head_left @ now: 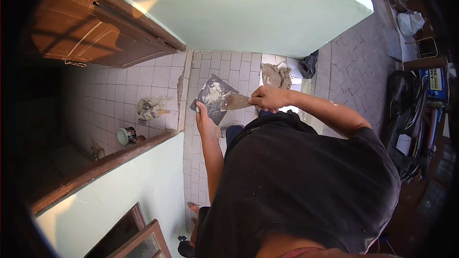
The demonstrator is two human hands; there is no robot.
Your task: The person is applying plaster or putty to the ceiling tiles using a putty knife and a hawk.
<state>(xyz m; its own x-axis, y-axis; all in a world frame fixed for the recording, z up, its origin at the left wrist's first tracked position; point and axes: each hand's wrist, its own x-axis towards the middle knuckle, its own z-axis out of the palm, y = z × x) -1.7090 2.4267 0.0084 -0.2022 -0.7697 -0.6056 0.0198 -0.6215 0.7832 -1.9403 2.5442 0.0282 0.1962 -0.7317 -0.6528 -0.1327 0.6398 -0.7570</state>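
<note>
My left hand (204, 120) grips a dark square board (205, 96) by its near edge, with the thumb on top. Pale, crumbly putty lies on the board's middle. My right hand (266, 98) is closed on the handle of a putty knife (233, 101), whose wide metal blade lies over the right part of the board. Beyond that, a crumpled grey-brown rag (275, 75) lies on the tiled floor (241, 64), beside a dark bag (308, 67).
An open wooden door (83, 33) and threshold stand left, with a stained rag (148, 109) and white bucket (125, 135) inside. A green wall (258, 9) is ahead. A motorbike (405, 124) stands right on paving. Another person's foot (193, 207) shows low behind me, near a window frame (148, 239).
</note>
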